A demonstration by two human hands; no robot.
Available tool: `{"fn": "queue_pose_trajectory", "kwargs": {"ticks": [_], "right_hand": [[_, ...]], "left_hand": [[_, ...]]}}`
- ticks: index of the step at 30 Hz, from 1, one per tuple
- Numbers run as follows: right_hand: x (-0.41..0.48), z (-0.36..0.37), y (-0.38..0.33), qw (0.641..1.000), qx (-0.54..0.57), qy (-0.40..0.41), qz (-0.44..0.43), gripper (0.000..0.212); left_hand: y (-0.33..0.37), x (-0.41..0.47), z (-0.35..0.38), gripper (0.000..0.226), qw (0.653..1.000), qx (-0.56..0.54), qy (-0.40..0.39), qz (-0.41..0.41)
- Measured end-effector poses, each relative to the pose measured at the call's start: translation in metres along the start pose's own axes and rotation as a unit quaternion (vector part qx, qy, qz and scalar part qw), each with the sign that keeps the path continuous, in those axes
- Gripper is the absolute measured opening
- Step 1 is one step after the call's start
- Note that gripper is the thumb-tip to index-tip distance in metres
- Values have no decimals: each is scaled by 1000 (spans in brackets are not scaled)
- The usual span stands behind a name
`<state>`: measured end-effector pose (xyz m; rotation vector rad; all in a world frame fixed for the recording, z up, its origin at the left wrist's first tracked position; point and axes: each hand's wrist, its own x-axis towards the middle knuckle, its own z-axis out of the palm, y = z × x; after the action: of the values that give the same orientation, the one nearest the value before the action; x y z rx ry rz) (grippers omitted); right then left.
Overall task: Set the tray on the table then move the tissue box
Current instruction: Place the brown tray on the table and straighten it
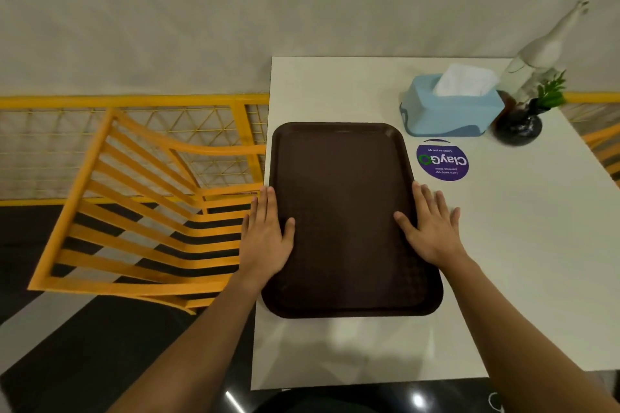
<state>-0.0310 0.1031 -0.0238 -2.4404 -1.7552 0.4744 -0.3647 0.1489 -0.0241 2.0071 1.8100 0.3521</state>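
A dark brown tray (345, 211) lies flat on the white table (503, 261), along its left edge. My left hand (266, 238) rests flat over the tray's left rim, fingers stretched out and thumb on the tray's surface. My right hand (431, 228) lies flat over the right rim, fingers spread onto the table and thumb on the tray. Neither hand curls around the rim. A light blue tissue box (449, 114) with a white tissue sticking out stands beyond the tray's far right corner, apart from both hands.
A round purple sticker (442, 160) is on the table between tray and tissue box. A dark vase with a green plant (523, 121) and a white giraffe figure (543, 50) stand right of the box. A yellow slatted chair (144, 211) is left of the table.
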Motion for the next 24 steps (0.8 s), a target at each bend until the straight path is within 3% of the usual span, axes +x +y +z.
{"fn": "queue_pose_trajectory", "kwargs": {"ticks": [24], "right_hand": [[-1, -5, -3, 1000, 0, 6, -12, 81]], "left_hand": [[4, -7, -6, 81, 997, -68, -23, -10]]}}
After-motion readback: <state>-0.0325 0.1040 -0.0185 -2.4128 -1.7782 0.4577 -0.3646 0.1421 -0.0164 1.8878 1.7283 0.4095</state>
